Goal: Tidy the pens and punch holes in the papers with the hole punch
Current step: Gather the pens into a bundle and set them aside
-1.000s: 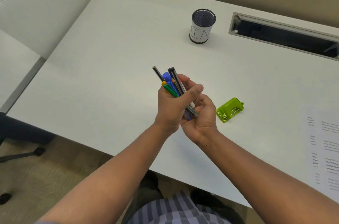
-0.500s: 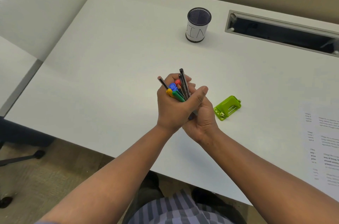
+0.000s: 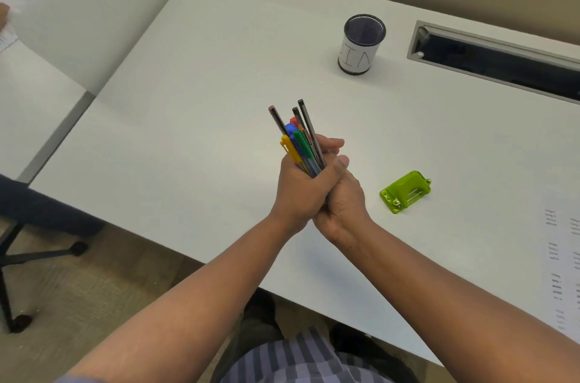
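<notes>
Nearest to me I see a striped purple-grey shirt (image 3: pixel 301 357) at the bottom edge, and both bare forearms reaching up from it over the front lip of the white desk (image 3: pixel 194 119). My left hand (image 3: pixel 298 191) is wrapped around a bundle of pens (image 3: pixel 298 144), thumb laid across the front of them. My right hand (image 3: pixel 342 203) is pressed against the left from the other side, its fingers curled around the same bundle. The pens stand nearly upright, fanning a little at the top: yellow, green, blue and red caps, plus 3 thin dark barrels that rise highest.

Just to the right of the hands, apart from them, the lime-green plastic hole punch (image 3: pixel 405 191) lies on the desk, glossy, with small metal parts. Printed papers (image 3: pixel 565 260) lie at the right edge, cut off by the frame.

Farther back stands a round black mesh pen cup (image 3: pixel 362 43) with a white paper label, open mouth unobstructed. Beyond it to the right is a long cable slot (image 3: pixel 502 59) with a grey frame. A chair base (image 3: pixel 34 257) shows on the floor at left.
</notes>
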`<state>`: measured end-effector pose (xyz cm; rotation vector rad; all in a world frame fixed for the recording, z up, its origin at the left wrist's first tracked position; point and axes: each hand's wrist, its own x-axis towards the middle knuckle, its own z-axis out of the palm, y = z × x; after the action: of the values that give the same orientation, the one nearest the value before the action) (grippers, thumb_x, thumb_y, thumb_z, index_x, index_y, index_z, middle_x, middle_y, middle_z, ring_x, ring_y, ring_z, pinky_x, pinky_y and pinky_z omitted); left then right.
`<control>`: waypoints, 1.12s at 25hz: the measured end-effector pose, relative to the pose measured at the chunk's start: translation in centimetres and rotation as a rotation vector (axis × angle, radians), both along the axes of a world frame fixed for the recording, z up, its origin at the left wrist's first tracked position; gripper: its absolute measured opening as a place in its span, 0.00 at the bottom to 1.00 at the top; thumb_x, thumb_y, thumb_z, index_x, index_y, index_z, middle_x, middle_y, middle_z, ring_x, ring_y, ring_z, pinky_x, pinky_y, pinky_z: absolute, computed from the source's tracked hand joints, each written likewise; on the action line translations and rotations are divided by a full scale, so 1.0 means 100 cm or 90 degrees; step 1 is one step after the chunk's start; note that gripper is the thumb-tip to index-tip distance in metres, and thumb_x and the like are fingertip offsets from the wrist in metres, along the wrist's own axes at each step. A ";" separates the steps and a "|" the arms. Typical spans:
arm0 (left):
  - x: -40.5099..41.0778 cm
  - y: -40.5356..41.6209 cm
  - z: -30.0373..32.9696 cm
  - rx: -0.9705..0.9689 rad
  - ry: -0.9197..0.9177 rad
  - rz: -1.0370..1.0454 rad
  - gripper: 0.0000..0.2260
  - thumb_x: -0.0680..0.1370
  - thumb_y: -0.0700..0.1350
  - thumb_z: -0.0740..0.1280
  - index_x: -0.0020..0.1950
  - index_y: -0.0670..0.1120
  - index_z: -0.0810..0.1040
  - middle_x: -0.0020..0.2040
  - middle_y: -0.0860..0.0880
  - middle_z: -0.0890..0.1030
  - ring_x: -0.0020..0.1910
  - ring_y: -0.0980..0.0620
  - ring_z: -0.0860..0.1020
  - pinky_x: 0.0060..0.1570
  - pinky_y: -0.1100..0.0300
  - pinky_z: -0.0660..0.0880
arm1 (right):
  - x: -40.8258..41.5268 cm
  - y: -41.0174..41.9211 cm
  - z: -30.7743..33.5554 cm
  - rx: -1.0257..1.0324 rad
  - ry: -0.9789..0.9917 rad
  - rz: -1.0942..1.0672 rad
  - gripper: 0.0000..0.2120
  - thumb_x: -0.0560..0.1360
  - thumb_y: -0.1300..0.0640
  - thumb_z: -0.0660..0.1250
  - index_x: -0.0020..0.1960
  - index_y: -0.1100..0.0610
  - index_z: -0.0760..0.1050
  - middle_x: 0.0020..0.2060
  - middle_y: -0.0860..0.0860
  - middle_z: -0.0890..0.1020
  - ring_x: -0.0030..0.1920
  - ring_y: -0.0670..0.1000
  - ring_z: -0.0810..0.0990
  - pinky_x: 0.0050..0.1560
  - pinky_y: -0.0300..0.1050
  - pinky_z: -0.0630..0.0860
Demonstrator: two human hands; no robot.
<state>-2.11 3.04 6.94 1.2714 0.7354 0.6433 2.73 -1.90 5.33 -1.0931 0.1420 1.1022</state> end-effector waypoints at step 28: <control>-0.122 0.338 -0.095 0.652 0.839 -0.100 0.29 0.77 0.70 0.60 0.63 0.47 0.71 0.53 0.48 0.77 0.50 0.42 0.76 0.41 0.51 0.67 | -0.002 0.297 -0.095 -0.053 -1.168 0.640 0.22 0.84 0.53 0.56 0.78 0.50 0.65 0.80 0.53 0.62 0.79 0.58 0.59 0.71 0.60 0.59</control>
<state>-14.29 36.81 -2.55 2.7322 1.4031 -0.1209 2.51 27.76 -4.22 -1.9057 -1.9647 0.4744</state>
